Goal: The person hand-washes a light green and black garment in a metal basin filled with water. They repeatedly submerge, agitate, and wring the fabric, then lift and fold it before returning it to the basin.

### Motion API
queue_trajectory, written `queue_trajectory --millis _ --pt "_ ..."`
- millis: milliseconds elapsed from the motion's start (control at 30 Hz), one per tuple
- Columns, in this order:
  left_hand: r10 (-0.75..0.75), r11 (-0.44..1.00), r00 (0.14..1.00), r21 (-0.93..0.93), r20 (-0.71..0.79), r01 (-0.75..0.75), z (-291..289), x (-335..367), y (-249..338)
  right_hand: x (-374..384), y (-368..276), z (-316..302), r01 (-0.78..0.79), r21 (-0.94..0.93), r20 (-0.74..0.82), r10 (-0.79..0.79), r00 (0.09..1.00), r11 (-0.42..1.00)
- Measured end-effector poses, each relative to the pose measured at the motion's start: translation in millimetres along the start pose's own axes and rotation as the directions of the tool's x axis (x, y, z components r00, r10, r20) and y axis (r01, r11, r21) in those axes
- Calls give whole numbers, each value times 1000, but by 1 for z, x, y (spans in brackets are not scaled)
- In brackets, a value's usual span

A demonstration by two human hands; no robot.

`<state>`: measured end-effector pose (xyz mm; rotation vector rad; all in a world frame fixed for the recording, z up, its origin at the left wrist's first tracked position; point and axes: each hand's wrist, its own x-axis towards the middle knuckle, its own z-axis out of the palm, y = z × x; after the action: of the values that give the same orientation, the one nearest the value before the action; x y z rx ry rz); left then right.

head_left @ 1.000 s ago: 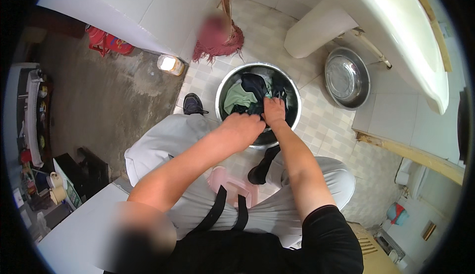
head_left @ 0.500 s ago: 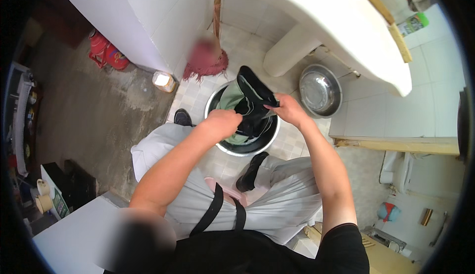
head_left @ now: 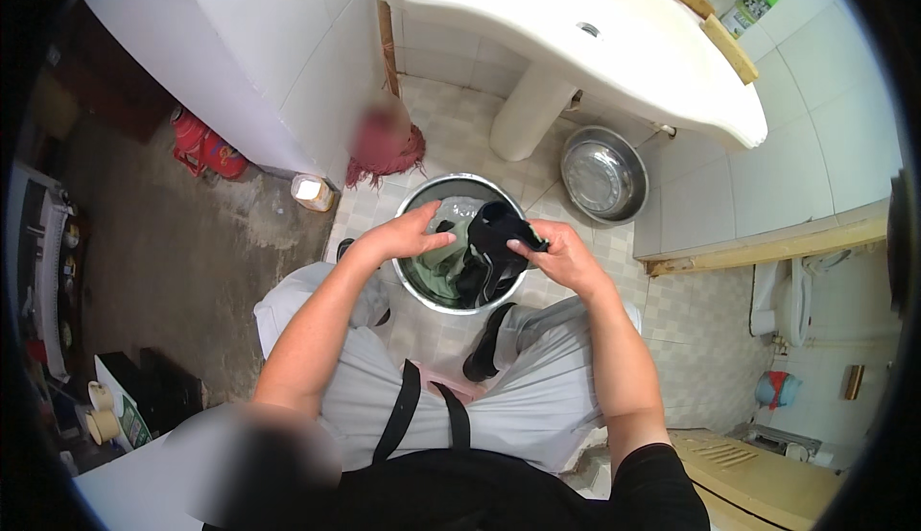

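Observation:
A round metal basin (head_left: 455,188) sits on the floor between my feet, with water and a black and pale green cloth garment (head_left: 492,258) in it. My right hand (head_left: 564,258) grips the garment's black edge at the basin's right side, thumb on top, lifting that part toward the rim. Over the left rim reaches my left hand (head_left: 414,232), its thumb and fingers apart above the green part of the cloth and the water. Nothing shows between its fingers. Much of the cloth lies bunched low in the basin.
A second metal basin (head_left: 604,176) stands right of the white sink pedestal (head_left: 531,114), under the sink (head_left: 537,13). A red mop (head_left: 386,147) leans by the wall at the left. Beside the wall's corner is a jar (head_left: 312,191); a red thermos-like container (head_left: 206,147) stands beyond.
My left hand has let go of the garment and moved left, its fingers opening. The raised black part has come down, still in my right hand. The view has shifted.

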<state>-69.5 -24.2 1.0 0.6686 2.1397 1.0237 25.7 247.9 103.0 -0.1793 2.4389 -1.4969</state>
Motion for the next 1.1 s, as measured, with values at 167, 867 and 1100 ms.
queue_trajectory --millis 167,867,1100 --pt "13 973 998 -229 62 2 1 9 20 -2 -9 -8 227 33 162 -230 960 973" --pt "45 742 947 -645 319 182 -6 16 63 14 11 4 56 776 -83 14 996 628" --pt "39 767 956 -622 290 158 -2 13 71 20 7 11 -6 861 -46 89 995 509"
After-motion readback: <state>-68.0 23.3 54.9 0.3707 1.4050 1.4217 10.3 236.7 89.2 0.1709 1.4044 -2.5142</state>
